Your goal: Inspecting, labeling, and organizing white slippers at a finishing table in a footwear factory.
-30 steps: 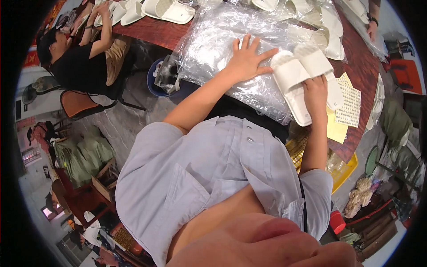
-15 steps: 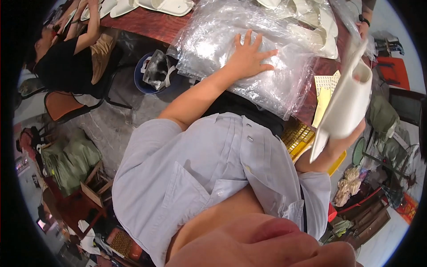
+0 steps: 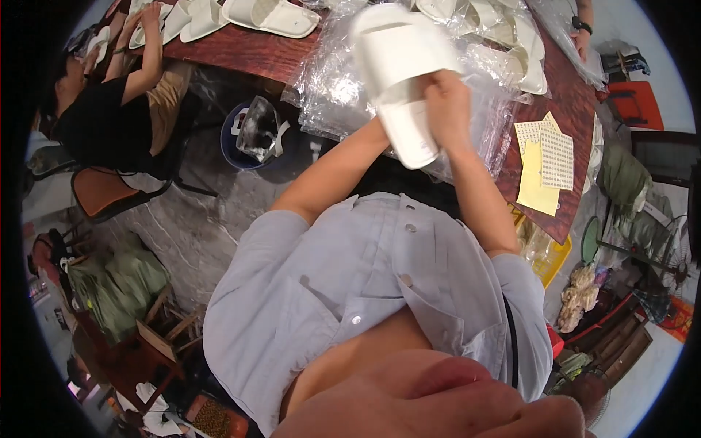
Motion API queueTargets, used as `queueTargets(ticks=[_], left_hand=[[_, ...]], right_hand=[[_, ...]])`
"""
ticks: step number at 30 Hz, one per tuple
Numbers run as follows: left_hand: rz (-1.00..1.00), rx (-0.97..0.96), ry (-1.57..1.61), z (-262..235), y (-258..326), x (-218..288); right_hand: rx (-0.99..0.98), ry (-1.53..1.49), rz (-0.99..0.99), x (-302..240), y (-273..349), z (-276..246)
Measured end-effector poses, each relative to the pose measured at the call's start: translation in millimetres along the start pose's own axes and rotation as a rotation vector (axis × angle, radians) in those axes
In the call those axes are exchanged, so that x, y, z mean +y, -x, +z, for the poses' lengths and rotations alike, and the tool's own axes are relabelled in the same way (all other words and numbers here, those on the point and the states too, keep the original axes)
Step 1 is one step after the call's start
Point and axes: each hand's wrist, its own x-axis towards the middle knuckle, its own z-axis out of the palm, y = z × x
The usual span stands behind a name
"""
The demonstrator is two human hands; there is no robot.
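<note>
I hold both forearms raised in front of my chest, elbows bent, so that they meet over the near edge of the table [image 3: 241, 51]. My right hand [image 3: 447, 109] has its fingers curled shut around the lower end of a pair of white slippers [image 3: 398, 73], gripping from the right side. My left hand is hidden behind the slippers; the wrist runs up to them, but I cannot tell how its fingers are set. The slippers are lifted clear of the table and tilted, soles together, the open-toe band toward the top. They look soft and matte, like foam or terry, with rounded edges. Beneath them lies a heap of clear plastic bags [image 3: 328, 95], crinkled and shiny. The table is dark reddish wood with a visible grain. To my right on it are yellow and white sticker sheets [image 3: 544, 157], flat and rectangular. More white slippers [image 3: 270, 14] lie farther along the table.
</note>
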Motion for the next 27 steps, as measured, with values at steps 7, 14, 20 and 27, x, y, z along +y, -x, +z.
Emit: queueTargets(ticks=[7,14,20,27], left_hand=[[-0.081,0.050,-2.392,39,-11,17],[0.070,0.162,-2.241,15,-16,25],[0.392,0.311,-2.040,-14,-23,22],[0.135,0.276,-1.698,1,-26,44]], right_hand=[[0.185,0.884,-0.004,115,5,-13],[0.132,0.720,-0.041,129,4,-24],[-0.262,0.193,0.071,87,23,-87],[-0.005,0.335,-0.047,94,19,-62]])
